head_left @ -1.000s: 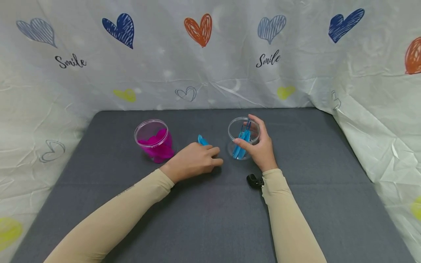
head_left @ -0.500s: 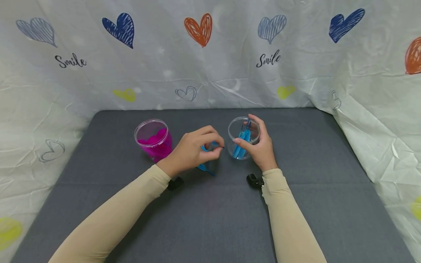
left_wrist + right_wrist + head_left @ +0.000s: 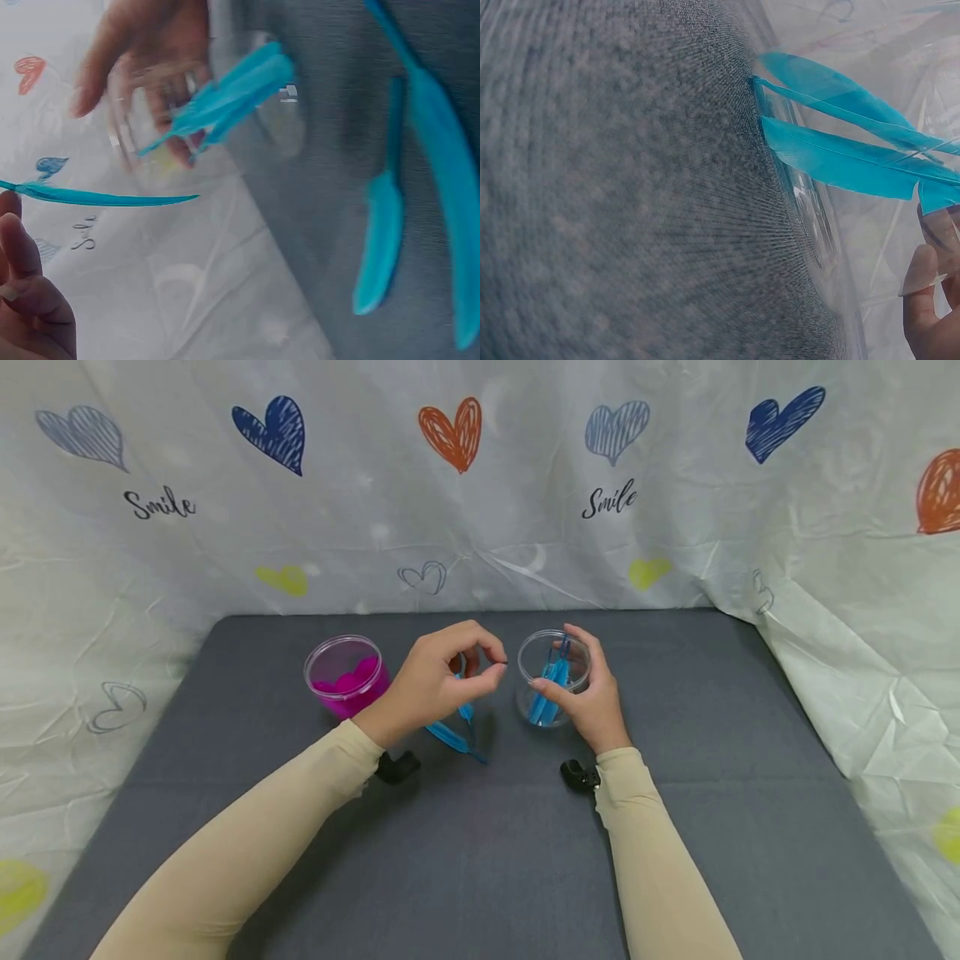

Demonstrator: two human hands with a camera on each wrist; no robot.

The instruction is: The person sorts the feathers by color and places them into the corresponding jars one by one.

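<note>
My left hand point(image 3: 442, 668) pinches a blue feather point(image 3: 112, 199) by its quill above the table. In the left wrist view the feather's vane stretches level beyond the fingers. My right hand point(image 3: 596, 693) grips a clear plastic cup point(image 3: 519, 664) around its right side, thumb at the near rim. Several blue feathers point(image 3: 840, 154) stand leaning inside that cup. Below my left hand, a longer loose feather point(image 3: 446, 165) and a shorter one point(image 3: 382, 240) lie on the cloth, partly hidden by the hand in the head view.
A second clear cup point(image 3: 309, 672) with bright pink pieces point(image 3: 356, 685) in it stands left of my left hand, its lower part hidden by my wrist. Grey cloth point(image 3: 510, 860) covers the table. A white curtain point(image 3: 345, 510) printed with hearts hangs along the back and sides.
My left hand has risen from the cloth with a pinched feather, uncovering loose feathers beneath it. My right hand has stayed on the cup.
</note>
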